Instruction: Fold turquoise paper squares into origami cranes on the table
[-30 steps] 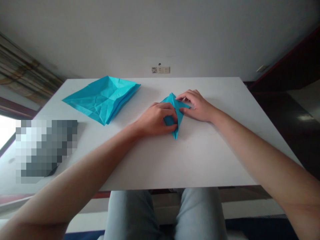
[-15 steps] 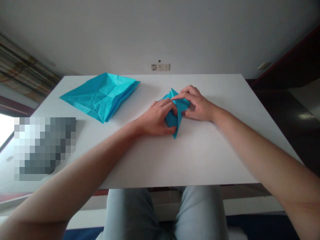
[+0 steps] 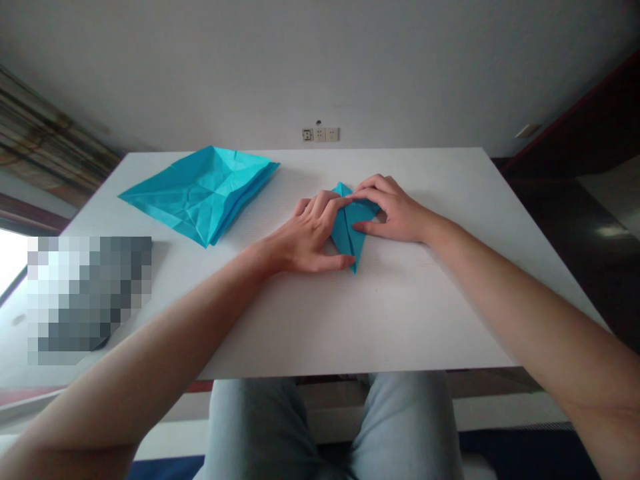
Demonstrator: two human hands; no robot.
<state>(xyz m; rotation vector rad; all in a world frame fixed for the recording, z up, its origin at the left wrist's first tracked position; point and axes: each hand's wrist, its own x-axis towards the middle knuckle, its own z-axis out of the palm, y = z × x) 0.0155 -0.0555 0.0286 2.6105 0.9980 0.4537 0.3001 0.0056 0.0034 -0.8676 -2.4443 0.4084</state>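
A small folded piece of blue origami paper [image 3: 356,215] lies on the white table, with a narrow pointed tip toward me and a lengthwise slit down its middle. My left hand [image 3: 315,233] holds its left side; the thumb presses near the bottom tip and the index finger reaches to the upper part. From the right, my right hand [image 3: 397,210] grips the paper, thumb on the flap and fingers bent over the top right corner. Both index fingertips meet near the top. The hands hide parts of both side edges.
A larger creased blue paper [image 3: 200,193], loosely folded, rests at the table's back left. Nearer on the left sits a pixelated dark object [image 3: 95,293]. Behind the white table [image 3: 400,320] is a wall with power sockets [image 3: 320,135].
The raised flap of the small paper now lies flatter, showing the middle slit. My left fingers have straightened and moved up-left; my right thumb has slid left onto the paper.
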